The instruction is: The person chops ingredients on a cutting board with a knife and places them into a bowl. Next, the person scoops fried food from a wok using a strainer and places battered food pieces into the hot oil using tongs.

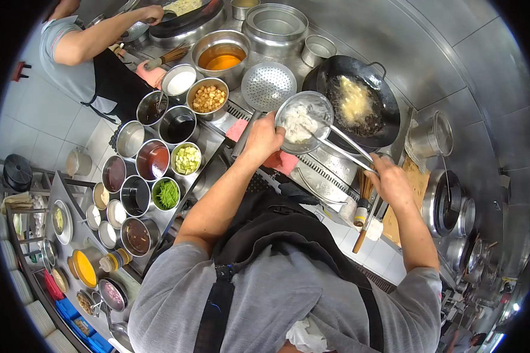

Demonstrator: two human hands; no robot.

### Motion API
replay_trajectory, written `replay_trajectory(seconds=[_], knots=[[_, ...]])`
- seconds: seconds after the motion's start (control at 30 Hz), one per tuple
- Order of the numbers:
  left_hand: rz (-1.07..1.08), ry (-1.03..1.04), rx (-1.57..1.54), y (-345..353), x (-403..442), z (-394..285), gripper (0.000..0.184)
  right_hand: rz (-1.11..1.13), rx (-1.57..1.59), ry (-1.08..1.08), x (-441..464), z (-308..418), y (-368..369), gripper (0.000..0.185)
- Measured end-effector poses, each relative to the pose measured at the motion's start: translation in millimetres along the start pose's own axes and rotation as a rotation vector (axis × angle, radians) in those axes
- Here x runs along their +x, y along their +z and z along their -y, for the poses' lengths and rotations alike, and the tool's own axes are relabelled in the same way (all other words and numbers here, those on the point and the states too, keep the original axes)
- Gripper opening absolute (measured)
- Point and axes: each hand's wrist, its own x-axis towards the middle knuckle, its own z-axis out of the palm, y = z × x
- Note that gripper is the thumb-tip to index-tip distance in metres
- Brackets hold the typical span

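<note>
My left hand (265,139) grips the near-left rim of a clear bowl (319,106) that holds pale, batter-coated pieces (299,125). In my right hand (388,177) are metal tongs (352,147), closed around by my fingers, with their tips down in the bowl among the pieces. Just beyond the bowl sits a black wok (384,100) with dark bubbling oil and a golden-white clump of frying food (356,101). The bowl overlaps the wok's near-left edge in view. A perforated strainer (269,85) lies left of the bowl, its handle beside my left hand.
On the left stand several metal pots of sauces and ingredients, including green strips (166,194) and fried cubes (208,99). A pot of orange liquid (222,59) is behind them. A co-worker (94,59) works at another wok, upper left. A bamboo brush (365,191) is near my right hand.
</note>
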Motion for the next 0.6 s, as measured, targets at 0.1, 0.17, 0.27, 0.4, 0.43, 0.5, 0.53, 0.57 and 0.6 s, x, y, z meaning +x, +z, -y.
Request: replay_trajectory(seconds=[0.1,0.17,0.27,0.4,0.43,0.5,0.53,0.57,0.6], knots=[[-0.046,0.097,0.06,-2.0,-1.6,-5.0,0.033,0.011,-0.005,-0.018,3.3,0.8,-1.5,0.041],[-0.018,0.008,0.077,2.9,1.5,5.7,0.034,0.026,-0.003,-0.019,4.0,-0.7,-5.8,0.04],[0.005,-0.078,0.05,1.7,5.1,14.1,0.034,-0.091,0.127,-0.044,-4.3,-2.3,-16.1,0.036],[0.007,-0.099,0.063,-3.1,7.8,19.1,0.033,-0.144,0.301,0.109,-5.5,-9.3,-33.8,0.032],[0.042,-0.148,-0.02,-7.5,6.6,15.4,0.032,-0.174,0.289,0.104,-5.7,-13.6,-34.9,0.032],[0.082,-0.191,-0.107,-10.7,5.9,13.8,0.032,-0.136,0.296,0.198,-2.8,-23.6,-35.8,0.033],[0.075,-0.187,-0.063,-10.6,5.8,15.2,0.032,-0.167,0.264,0.201,-1.2,-34.7,-30.1,0.033],[0.068,-0.182,-0.018,-10.1,5.6,15.5,0.031,-0.199,0.232,0.205,1.5,-42.7,-26.9,0.033],[0.109,-0.198,0.045,-21.2,1.8,-2.2,0.031,-0.168,0.241,0.25,6.3,-44.8,-28.2,0.033]])
